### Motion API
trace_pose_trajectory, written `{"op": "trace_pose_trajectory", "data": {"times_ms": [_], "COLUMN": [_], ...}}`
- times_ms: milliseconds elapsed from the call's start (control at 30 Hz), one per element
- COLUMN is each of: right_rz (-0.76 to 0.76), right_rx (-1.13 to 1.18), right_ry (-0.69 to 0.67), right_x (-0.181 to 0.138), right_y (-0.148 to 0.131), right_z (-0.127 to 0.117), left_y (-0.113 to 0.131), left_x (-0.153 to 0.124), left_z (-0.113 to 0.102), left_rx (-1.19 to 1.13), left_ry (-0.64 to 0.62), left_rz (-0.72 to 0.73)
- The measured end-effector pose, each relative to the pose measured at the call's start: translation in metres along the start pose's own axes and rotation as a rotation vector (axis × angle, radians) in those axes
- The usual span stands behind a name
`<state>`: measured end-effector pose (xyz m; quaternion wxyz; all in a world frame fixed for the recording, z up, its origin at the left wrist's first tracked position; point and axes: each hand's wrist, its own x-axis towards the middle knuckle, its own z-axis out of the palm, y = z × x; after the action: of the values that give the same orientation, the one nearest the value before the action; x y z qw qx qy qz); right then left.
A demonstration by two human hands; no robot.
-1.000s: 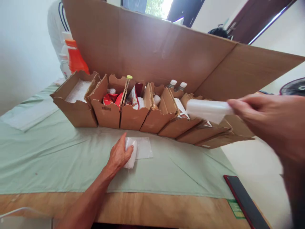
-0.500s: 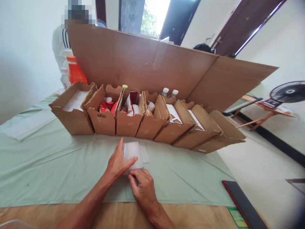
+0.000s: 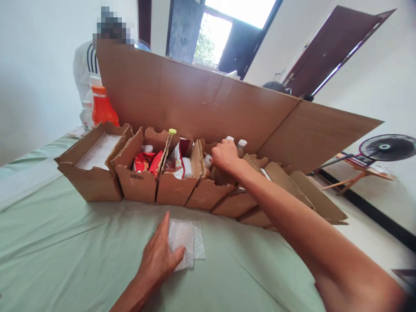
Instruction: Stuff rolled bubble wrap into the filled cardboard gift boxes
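Note:
Below the boxes, my left hand [image 3: 160,249] lies on the green cloth. Its fingers stretch forward along the left edge of a folded piece of clear bubble wrap [image 3: 182,236], and its spread thumb rests on top of it. My right hand [image 3: 225,155] is extended over the fourth cardboard box [image 3: 208,197] from the left, its fingers curled down toward the inside. What those fingers hold, if anything, is hidden. A small whitish item [image 3: 207,161] shows in that box beside them.
Cardboard boxes stand in a row; the leftmost box [image 3: 100,188] holds bubble wrap sheets, others red packets [image 3: 147,162] and a printed pouch [image 3: 177,162]. Behind rise a cardboard panel [image 3: 195,95], an orange bottle [image 3: 103,108] and a white-capped bottle [image 3: 241,147]. A person [image 3: 84,60] is beyond.
My right hand has left the bubble wrap and moved forward and right to the fourth box. My left hand stays at the bubble wrap. The view has tilted slightly upward.

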<state>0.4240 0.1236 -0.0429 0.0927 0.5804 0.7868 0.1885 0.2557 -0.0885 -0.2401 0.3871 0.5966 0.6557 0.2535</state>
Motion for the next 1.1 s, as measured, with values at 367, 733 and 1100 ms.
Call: {"op": "trace_pose_trajectory", "data": {"times_ms": [367,733,1100], "right_rz": [0.174,-0.354,-0.345], "right_rx": [0.091,0.517,0.587], "right_ry": [0.083,0.525,0.389], "right_x": [-0.031,-0.223,-0.122], "right_y": [0.016,-0.127,-0.050], "right_z": [-0.016,0.076,-0.001], "left_y": [0.003,-0.014,-0.006], "left_x": [0.009,0.013,0.013], "left_z": [-0.015,-0.029,-0.017], "left_rx": [-0.200,-0.684,-0.585], "left_ry": [0.034,-0.025,0.035], "left_rz": [-0.113,-0.040,-0.129]}}
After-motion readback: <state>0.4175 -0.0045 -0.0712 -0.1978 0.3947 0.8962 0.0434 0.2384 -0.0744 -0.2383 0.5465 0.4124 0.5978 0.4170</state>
